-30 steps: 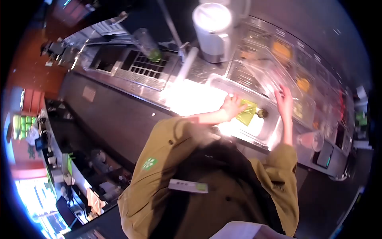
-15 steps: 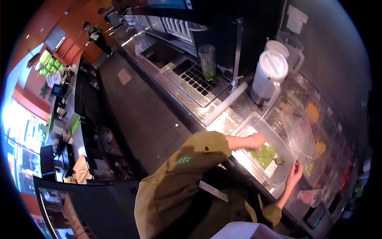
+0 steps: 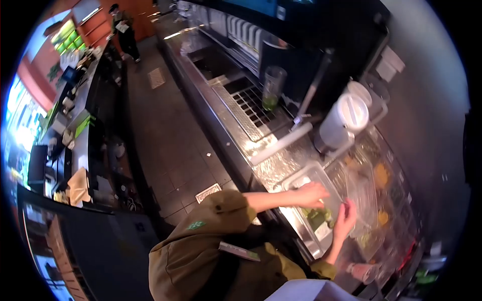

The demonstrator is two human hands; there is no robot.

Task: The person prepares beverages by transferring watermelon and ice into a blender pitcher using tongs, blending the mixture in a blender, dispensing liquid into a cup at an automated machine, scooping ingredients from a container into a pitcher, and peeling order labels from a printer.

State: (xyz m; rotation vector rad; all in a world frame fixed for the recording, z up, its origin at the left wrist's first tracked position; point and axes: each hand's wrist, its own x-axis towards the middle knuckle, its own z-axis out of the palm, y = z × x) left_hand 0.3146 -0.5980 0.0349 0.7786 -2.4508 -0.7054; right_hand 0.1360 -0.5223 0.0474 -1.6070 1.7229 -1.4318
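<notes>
A clear rectangular plastic tub (image 3: 288, 186) sits at a slant on the steel counter's edge. Inside it lie dark green pieces (image 3: 316, 218), too blurred to name, beside something white and flat. My left hand (image 3: 310, 194) is above the tub, its fingers stretched out and apart, with nothing visible in them. At the tub's right side, my right hand (image 3: 346, 215) has its fingers curled around the rim. The fingertips of both hands are close together.
White lidded pitchers (image 3: 346, 118) stand behind the tub. Clear-lidded bins (image 3: 381, 175) line the right. A tall clear cup (image 3: 273, 88) with green contents stands on the drain grate. A plastic cup (image 3: 364, 272) is at lower right; a person (image 3: 125, 32) stands far down the aisle.
My left hand has lifted from the green contents and moved toward my right hand, its fingers spreading. The view has turned, shifting the counter. My right hand stays at the tub's rim.
</notes>
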